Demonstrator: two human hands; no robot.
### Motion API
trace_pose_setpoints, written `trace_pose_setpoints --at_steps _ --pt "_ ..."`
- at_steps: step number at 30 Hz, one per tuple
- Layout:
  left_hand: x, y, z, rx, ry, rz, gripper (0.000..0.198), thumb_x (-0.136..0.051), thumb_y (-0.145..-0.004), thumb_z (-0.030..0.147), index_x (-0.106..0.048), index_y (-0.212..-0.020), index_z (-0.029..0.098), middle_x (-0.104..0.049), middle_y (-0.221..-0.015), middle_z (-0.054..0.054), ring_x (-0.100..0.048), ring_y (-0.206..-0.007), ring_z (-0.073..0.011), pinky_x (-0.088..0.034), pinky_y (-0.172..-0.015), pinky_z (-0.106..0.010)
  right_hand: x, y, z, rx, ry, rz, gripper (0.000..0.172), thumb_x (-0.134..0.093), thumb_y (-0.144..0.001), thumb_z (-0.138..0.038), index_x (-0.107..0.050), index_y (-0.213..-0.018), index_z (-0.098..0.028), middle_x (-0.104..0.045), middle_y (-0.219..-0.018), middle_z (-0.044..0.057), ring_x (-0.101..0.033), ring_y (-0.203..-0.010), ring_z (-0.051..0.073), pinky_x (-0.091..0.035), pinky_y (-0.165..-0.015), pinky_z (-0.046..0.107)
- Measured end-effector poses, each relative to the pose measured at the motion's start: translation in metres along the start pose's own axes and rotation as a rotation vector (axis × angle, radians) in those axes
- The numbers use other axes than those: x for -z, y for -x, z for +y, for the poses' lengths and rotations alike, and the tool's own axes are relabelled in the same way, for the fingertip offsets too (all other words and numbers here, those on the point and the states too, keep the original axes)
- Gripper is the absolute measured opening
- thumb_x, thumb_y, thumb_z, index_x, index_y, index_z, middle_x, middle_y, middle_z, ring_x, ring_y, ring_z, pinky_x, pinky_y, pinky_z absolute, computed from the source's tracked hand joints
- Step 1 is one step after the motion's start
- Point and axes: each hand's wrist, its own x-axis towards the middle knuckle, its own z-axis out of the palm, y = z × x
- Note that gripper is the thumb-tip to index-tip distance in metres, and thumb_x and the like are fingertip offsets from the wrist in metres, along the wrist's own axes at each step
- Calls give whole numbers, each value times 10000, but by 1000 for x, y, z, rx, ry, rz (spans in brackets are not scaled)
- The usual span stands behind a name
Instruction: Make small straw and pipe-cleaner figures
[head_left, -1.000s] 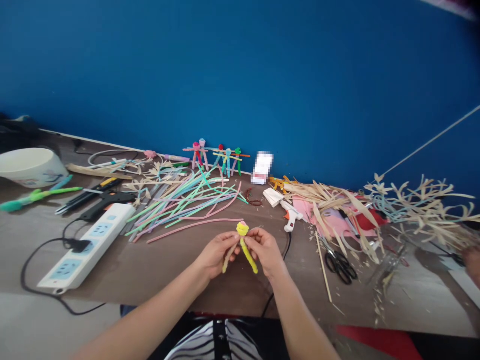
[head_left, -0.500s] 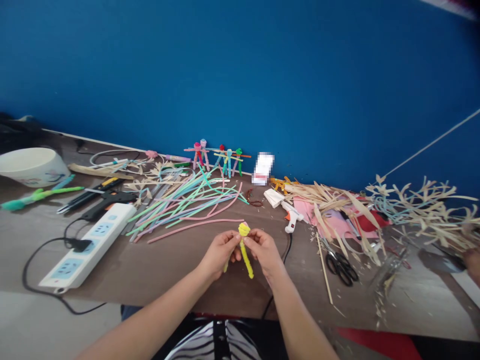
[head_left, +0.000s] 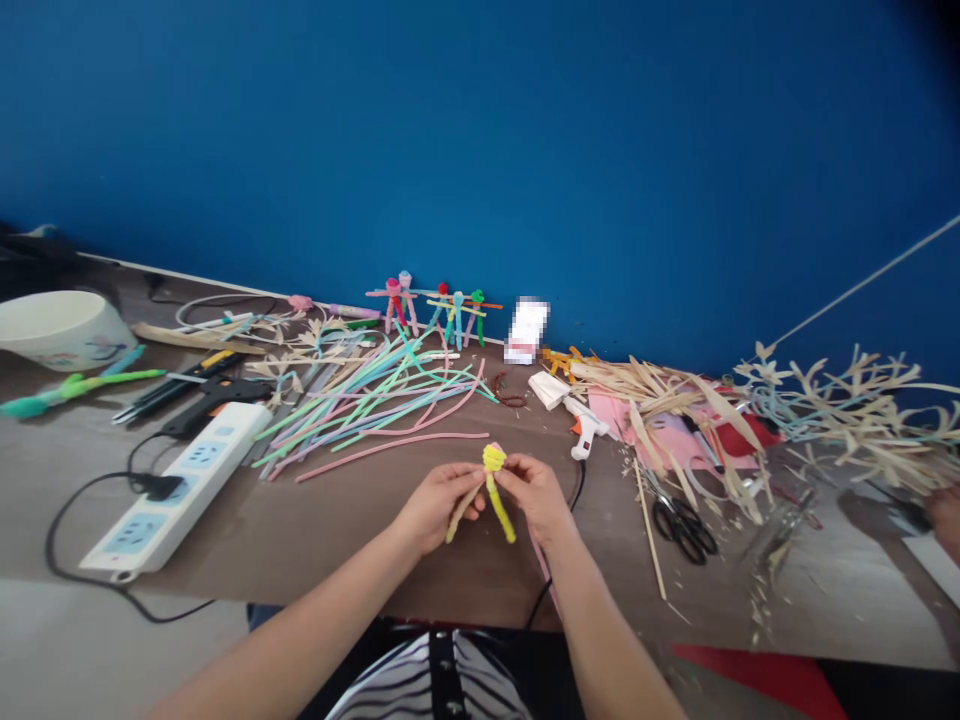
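Between my two hands is a pipe cleaner figure [head_left: 494,458] with a coiled yellow head. One bright yellow leg hangs down from it, and a paler leg slants down by my left fingers. My left hand [head_left: 441,503] is closed, its thumb and fingertips pinching the figure just under the head. From the other side, my right hand [head_left: 536,497] pinches it at the same height. A pink pipe cleaner [head_left: 543,563] trails below my right hand; where it joins is hidden. Beyond my hands lies a pile of pastel pipe cleaners [head_left: 375,400].
Several small pipe cleaner figures [head_left: 458,318] lean at the blue wall beside a blurred white phone-like object [head_left: 527,330]. Left are a power strip [head_left: 180,490], black glue gun [head_left: 217,400] and white bowl [head_left: 67,330]. Right are a white glue gun [head_left: 585,428], scissors [head_left: 684,530] and dried strips [head_left: 660,390].
My hands have tilted the figure slightly; its yellow leg swings right and the pale leg shows more. A pink pipe cleaner now shows below my right hand. The view has shifted a little.
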Motion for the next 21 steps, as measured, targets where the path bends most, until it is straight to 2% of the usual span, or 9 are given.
trace_pose_setpoints --at_steps 3,6,13,21 --pt "0 -2 -3 -7 -32 58 220 -627 -647 293 -621 -740 94 -543 -437 -2 -463 -365 -53 -384 -383 -141 -2 1 3 61 49 35 82 -630 -590 -207 -571 -611 -155 -548 -592 -35 -485 -575 92 -382 -592 216" --pt "1 -3 -4 -14 -59 74 204 -630 -639 291 -619 -691 94 -544 -430 -2 -465 -362 -54 -388 -384 -143 -2 1 5 88 119 49 81 -608 -604 -206 -555 -570 -154 -530 -560 -36 -473 -554 96 -378 -580 218" --pt "9 -5 5 65 -114 -40 172 -668 -598 244 -634 -649 82 -599 -524 -42 -542 -445 -82 -423 -446 -162 5 -1 11 50 147 -21 93 -595 -627 -235 -552 -593 -159 -561 -573 -17 -510 -563 116 -395 -583 233" --pt "1 -11 -11 2 95 45 181 -674 -602 265 -604 -688 122 -574 -568 -5 -528 -496 -76 -444 -455 -172 -7 -6 18 53 143 87 141 -553 -664 -303 -508 -670 -170 -519 -576 -27 -497 -524 113 -412 -520 235"
